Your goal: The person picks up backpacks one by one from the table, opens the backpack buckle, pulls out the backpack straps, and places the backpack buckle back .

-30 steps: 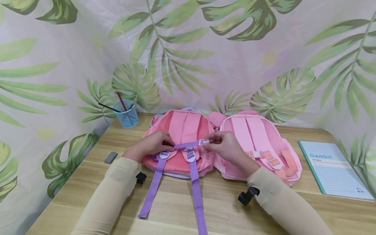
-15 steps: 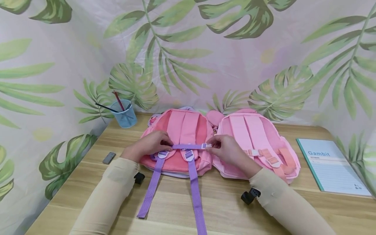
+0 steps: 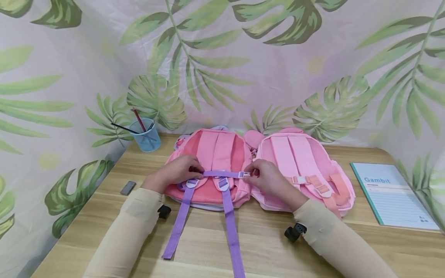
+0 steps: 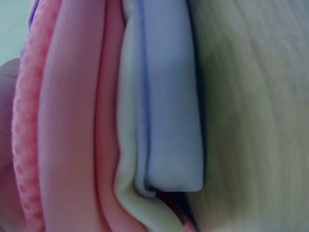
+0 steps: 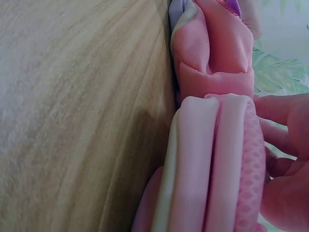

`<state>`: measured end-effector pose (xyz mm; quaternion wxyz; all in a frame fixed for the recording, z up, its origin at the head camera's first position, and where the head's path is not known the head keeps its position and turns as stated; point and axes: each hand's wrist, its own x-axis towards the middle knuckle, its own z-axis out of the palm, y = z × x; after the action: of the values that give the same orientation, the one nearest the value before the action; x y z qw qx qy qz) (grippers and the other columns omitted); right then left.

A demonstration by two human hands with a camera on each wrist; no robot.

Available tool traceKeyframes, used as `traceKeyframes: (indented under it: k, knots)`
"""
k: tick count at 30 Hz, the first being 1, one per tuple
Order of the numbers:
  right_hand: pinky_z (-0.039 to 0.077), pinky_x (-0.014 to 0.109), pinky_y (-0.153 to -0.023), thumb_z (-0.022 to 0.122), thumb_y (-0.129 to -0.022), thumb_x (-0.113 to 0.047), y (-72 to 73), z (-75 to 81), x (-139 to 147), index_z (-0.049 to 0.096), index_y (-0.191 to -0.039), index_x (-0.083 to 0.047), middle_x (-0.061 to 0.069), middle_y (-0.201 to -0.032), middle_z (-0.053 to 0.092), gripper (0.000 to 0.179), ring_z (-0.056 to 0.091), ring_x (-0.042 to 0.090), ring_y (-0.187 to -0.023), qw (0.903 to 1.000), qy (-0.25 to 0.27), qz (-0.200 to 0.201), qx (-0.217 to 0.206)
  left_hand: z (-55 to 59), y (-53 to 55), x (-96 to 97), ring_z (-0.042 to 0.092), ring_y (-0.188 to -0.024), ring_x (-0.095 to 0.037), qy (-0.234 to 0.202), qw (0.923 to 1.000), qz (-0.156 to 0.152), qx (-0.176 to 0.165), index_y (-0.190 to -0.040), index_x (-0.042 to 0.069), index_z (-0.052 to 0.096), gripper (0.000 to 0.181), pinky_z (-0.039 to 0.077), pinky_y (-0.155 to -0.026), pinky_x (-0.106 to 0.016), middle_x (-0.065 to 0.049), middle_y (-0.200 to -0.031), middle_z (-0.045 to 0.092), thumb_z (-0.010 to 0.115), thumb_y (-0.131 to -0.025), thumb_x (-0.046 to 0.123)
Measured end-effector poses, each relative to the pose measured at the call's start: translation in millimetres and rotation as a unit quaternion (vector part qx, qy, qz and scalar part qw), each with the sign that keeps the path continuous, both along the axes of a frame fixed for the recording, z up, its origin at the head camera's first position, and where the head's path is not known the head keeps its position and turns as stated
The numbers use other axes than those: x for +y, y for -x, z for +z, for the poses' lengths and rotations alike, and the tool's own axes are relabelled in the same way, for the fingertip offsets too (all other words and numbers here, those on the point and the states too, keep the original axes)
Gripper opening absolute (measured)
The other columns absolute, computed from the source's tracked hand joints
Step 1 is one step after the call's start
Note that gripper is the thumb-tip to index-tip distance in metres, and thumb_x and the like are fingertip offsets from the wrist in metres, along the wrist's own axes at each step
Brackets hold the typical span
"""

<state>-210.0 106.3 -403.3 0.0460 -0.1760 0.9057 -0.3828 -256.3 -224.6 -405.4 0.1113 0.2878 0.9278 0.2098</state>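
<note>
A coral-pink backpack (image 3: 203, 196) lies on the table, its shoulder straps facing up. Across it a purple webbing strap (image 3: 220, 174) is held level between both hands. My left hand (image 3: 179, 170) pinches the strap's left part. At its right end, my right hand (image 3: 267, 178) holds the white buckle (image 3: 242, 175) between thumb and fingers, which partly cover it. Two purple strap tails (image 3: 180, 227) hang from white adjusters toward me. The wrist views show mainly the bags' sides; the right fingers (image 5: 277, 137) appear above the lighter bag, the strap's grip out of sight.
A light-pink backpack (image 3: 274, 201) with orange webbing touches the coral one on the right. Further right lies a notebook (image 3: 393, 197). At the back left stands a blue mesh pencil cup (image 3: 147, 139), with a small grey block (image 3: 128, 188) nearer me.
The purple strap, slanting up to the right one second ago, now runs about level, with its buckle end slightly lower. Both hands keep their hold; the whole view shifted slightly.
</note>
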Motion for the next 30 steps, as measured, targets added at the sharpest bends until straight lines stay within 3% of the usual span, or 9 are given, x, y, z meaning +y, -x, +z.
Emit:
traceKeyframes:
  k: [11,20,30]
  knots:
    - [0.048,0.029,-0.072,0.082,-0.094,-0.014,2.9,4.2,-2.6,0.080,-0.106,-0.006,0.006,-0.090,0.065,0.015,0.057,0.016,-0.081,0.9995,-0.022,-0.008,-0.020,-1.1,-2.1,0.2,0.062,-0.095,-0.012,-0.001,0.9999,0.000,0.012,-0.117,0.013,0.084,0.021,0.055,-0.091,-0.034,0.001,-0.107,0.074,0.082,-0.098,0.021]
    - [0.053,0.031,-0.079,0.081,-0.094,-0.016,0.1,5.9,8.2,0.080,-0.111,-0.004,0.007,-0.095,0.070,0.020,0.063,0.017,-0.088,0.9996,-0.017,0.020,0.002,-2.8,-4.7,-2.0,0.065,-0.098,-0.013,-0.035,0.9987,-0.014,0.035,-0.113,0.013,0.083,0.015,0.056,-0.095,-0.041,0.000,-0.106,0.075,0.079,-0.100,0.019]
    - [0.054,0.035,-0.084,0.074,-0.100,-0.016,-7.3,12.5,35.9,0.077,-0.118,-0.003,0.008,-0.101,0.073,0.023,0.066,0.019,-0.092,0.9977,0.003,0.040,0.054,13.3,-14.3,11.5,0.067,-0.100,-0.019,-0.087,0.9944,0.041,0.045,-0.123,0.009,0.078,0.026,0.058,-0.095,-0.045,-0.003,-0.110,0.077,0.077,-0.101,0.022]
